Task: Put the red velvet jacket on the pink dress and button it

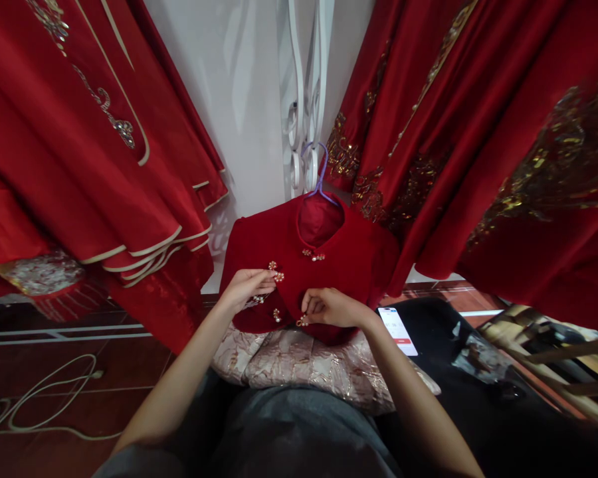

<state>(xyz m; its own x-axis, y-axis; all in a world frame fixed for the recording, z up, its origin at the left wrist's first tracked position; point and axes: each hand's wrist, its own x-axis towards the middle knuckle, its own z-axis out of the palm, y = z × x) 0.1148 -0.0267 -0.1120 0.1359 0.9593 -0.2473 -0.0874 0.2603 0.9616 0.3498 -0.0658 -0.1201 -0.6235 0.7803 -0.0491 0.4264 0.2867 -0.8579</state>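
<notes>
Our left hand (pixel 249 289) pinches a beaded clasp (pixel 280 277) on the red jacket (pixel 343 265). Nearer, our right hand (pixel 333 307) has its fingers closed on another clasp (pixel 303 321).

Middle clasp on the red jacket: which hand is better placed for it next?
Probably the left hand: its fingertips are right at the middle clasp, while the right hand is lower, beside the lower clasp.

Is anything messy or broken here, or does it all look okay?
A pale cable sprawls in loose loops on the floor at the left instead of being neatly coiled, so it looks messy. I see no tear or spill on the red jacket under the left hand and right hand.
</notes>
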